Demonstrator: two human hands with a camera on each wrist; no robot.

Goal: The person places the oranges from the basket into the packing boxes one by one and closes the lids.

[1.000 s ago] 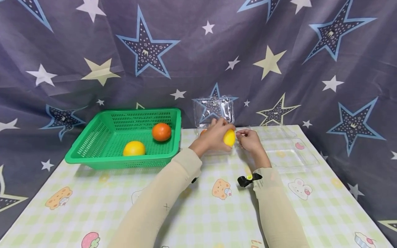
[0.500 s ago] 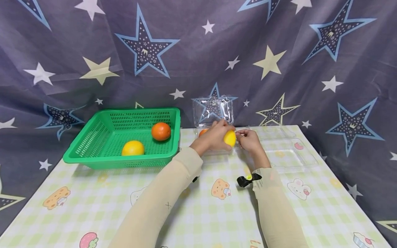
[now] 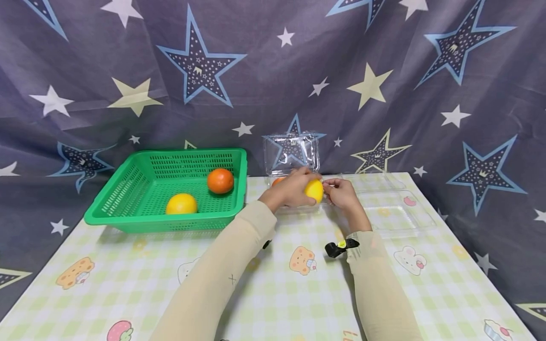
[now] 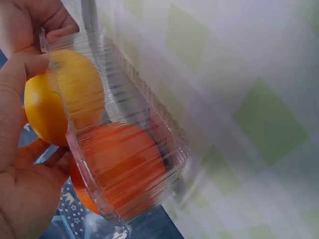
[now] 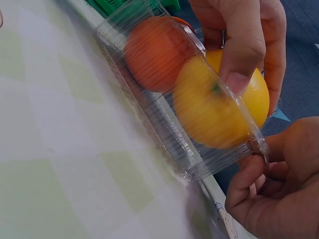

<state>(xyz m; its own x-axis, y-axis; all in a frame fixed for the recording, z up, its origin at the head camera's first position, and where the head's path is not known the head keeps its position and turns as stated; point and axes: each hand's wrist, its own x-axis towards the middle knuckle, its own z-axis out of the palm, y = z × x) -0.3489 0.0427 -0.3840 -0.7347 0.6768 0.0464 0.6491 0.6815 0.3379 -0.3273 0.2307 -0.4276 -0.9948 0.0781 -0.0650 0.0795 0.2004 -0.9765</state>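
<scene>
My left hand (image 3: 294, 189) holds a yellow citrus fruit (image 5: 214, 114), thumb on its near side and fingers behind. The fruit sits partly inside a clear plastic clamshell box (image 4: 132, 74), below the rim at its right end. Beside it in the box is a red-orange round fruit (image 4: 122, 169), mostly covered by my left hand in the head view. At the right end, my right hand (image 3: 341, 192) pinches the box's rim between thumb and fingers. The box's clear lid (image 3: 292, 151) stands raised at the back, against the curtain.
A green perforated basket (image 3: 141, 222) on the left holds an orange-red fruit (image 3: 220, 181) and a yellow fruit (image 3: 181, 204). Right of my hands lies another clear plastic container (image 3: 384, 218). A starry curtain (image 3: 256, 61) hangs right behind the checked tablecloth (image 3: 273, 303).
The yellow fruit and my left hand have dipped very slightly into the box. My right hand keeps its pinch on the rim. The whole head view has shifted a little left.
</scene>
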